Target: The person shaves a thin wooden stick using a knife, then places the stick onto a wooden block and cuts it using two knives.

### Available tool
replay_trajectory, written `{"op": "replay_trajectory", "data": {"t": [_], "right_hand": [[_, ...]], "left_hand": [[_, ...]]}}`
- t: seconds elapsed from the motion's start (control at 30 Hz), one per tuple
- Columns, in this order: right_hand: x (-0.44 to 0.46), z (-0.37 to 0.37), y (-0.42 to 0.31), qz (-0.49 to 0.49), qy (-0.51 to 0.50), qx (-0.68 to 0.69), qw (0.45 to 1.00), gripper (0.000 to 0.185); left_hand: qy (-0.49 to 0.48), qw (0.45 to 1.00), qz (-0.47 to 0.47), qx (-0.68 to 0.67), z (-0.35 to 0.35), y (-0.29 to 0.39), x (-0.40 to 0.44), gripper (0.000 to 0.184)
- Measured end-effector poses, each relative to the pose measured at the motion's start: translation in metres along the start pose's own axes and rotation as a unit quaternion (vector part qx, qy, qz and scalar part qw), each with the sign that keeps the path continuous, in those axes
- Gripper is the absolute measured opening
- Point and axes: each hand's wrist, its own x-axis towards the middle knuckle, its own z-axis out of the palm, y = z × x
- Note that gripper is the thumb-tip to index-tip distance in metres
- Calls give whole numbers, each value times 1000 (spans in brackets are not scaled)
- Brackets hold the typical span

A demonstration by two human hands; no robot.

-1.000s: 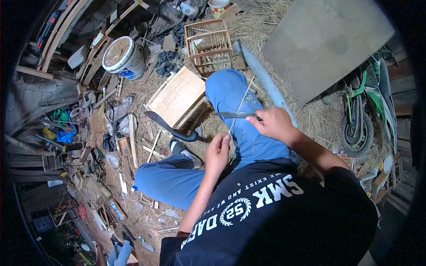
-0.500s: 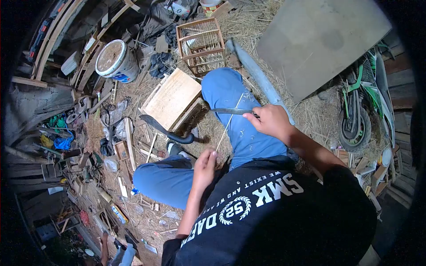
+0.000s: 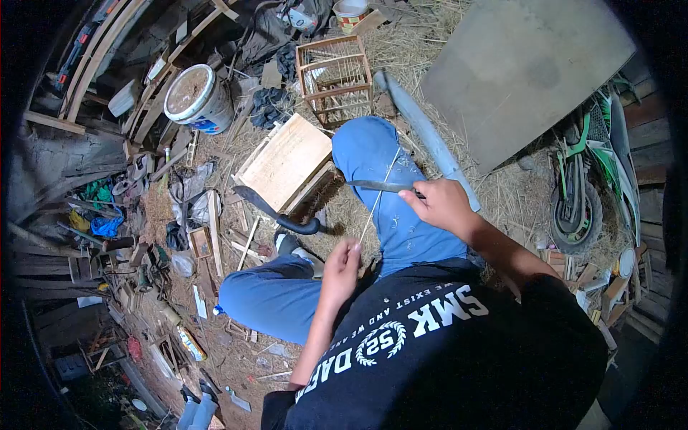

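My left hand (image 3: 342, 269) is closed on the lower end of a thin pale wooden stick (image 3: 374, 208). The stick slants up across my right thigh, which is in blue trousers (image 3: 412, 236). My right hand (image 3: 441, 203) grips a dark-bladed knife (image 3: 376, 186) by its handle. The blade points left and crosses the stick above the thigh; whether it touches the stick is hard to tell. Small pale shavings cling to the trouser cloth. To the left, a curved dark blade with a black handle (image 3: 276, 210) leans by a pale wooden block-like box (image 3: 283, 161).
A slatted wooden cage (image 3: 335, 92) stands ahead, beside a grey pipe (image 3: 423, 129). A large flat board (image 3: 530, 79) and a green motorbike (image 3: 577, 179) are on the right. A white bucket (image 3: 197, 100) and wood scraps lie left. Another person's legs (image 3: 197, 412) show at bottom left.
The view has shifted slightly, so the scene sits lower and further right. Both hands keep their hold on stick and knife. The other person's arm at bottom left is out of sight.
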Motion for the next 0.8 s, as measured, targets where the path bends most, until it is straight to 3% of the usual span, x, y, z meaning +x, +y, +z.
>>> {"op": "replay_trajectory", "data": {"t": [0.2, 0.27, 0.5, 0.8], "right_hand": [[4, -5, -3, -51, -4, -30, 998, 54], [5, -9, -4, -55, -27, -38, 997, 55], [9, -8, 1, -58, -29, -57, 996, 56], [6, -7, 6, -12, -11, -48, 999, 55]], "left_hand": [[6, 997, 80, 10, 41, 17, 70, 12], [15, 992, 113, -57, 48, 16, 82, 10], [1, 994, 90, -62, 39, 11, 68, 10], [34, 999, 29, -8, -1, -4, -17, 8]]}}
